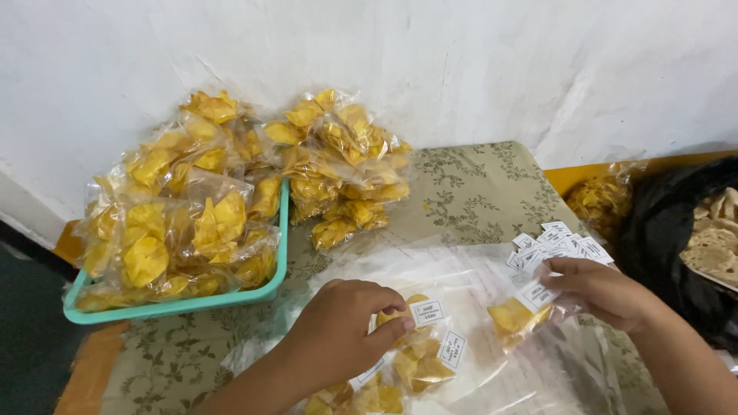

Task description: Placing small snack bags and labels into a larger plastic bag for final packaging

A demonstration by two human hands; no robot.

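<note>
The person is leaning over a table covered with a patterned olive cloth [469,192], both hands working among small clear packets of yellow chips. The left hand [342,327] is lying curled, palm down, over one packet [411,313] near the table's front edge, its fingertips pressing just beside the small white label [428,312] that is sitting on that packet; whether it is actually gripping the plastic I cannot tell. The right hand [603,290] is pinching the top of another chip packet [516,315], thumb and fingers closing on it where a white label [536,295] is lying, and the bag is hanging out to the left of the hand. Just behind that hand a loose heap of white labels [557,242] is resting on the cloth. More labelled packets [427,361] are lying on clear plastic sheeting [461,265] between the two hands. At the far left a teal tray [278,265] is brimming with filled chip bags [173,230], and another pile of bags [346,165] is leaning against the white wall [461,61] right beside it. A black bag [669,223] is slumping at the right edge.
</note>
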